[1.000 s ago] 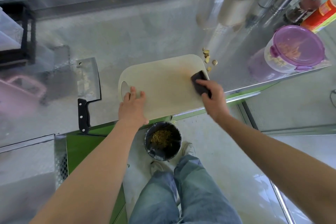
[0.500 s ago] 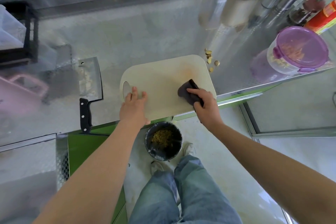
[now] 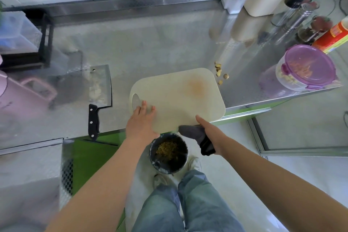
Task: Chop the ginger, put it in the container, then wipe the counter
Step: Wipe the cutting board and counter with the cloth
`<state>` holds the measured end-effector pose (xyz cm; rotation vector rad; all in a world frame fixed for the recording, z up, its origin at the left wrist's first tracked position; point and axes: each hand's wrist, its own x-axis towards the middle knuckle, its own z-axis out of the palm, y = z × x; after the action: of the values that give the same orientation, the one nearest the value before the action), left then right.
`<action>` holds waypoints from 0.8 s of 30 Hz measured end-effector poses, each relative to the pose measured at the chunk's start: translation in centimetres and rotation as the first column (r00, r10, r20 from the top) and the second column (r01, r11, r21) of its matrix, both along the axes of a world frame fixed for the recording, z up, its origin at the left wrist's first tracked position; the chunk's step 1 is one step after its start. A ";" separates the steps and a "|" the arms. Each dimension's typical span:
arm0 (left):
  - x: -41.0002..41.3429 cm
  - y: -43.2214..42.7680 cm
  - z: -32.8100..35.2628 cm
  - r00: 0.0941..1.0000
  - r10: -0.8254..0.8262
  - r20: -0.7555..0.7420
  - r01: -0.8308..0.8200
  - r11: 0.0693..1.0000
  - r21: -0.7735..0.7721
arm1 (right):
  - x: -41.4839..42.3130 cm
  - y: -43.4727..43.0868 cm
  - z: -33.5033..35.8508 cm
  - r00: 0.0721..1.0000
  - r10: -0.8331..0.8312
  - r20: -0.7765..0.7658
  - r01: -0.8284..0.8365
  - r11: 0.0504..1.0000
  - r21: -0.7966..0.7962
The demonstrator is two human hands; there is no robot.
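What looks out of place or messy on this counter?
Loose ginger scraps lie on the counter beside the far right corner of the cutting board; an orange stain marks the board, and white bits cling to the cleaver blade.

A person's left hand (image 3: 140,122) presses flat on a cream cutting board (image 3: 177,96) at the near edge of the steel counter (image 3: 150,47), while the right hand (image 3: 211,132) grips a dark cloth (image 3: 194,133) above a floor bin (image 3: 168,153). A cleaver (image 3: 98,90) lies to the left; a purple-lidded container (image 3: 308,68) sits far right.
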<state>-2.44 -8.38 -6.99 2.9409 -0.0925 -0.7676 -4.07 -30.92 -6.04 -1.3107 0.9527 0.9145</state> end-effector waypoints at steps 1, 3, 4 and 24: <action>-0.3 0.1 0.0 1.000 -0.001 0.009 0.001 1.000 0.003 | 0.1 0.4 -0.1 0.999 -0.045 0.010 0.045 0.999 0.021; -0.9 0.2 0.5 0.997 0.026 0.067 -0.024 0.999 -0.034 | 0.2 0.9 -0.2 0.993 -0.079 0.085 0.079 0.997 0.008; -1.1 0.3 0.8 0.988 0.081 0.135 -0.071 0.995 -0.076 | 0.3 1.0 -0.2 0.985 -0.090 0.145 0.092 0.996 -0.007; -4.3 9.9 3.5 -0.193 0.757 -0.624 -0.308 -0.651 -0.694 | 3.8 9.5 3.7 0.839 0.120 0.531 -0.166 0.985 0.039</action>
<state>-6.69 1.57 -3.47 0.8824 1.2517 0.3775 -0.27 -21.46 -2.33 -1.4703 0.3837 0.6392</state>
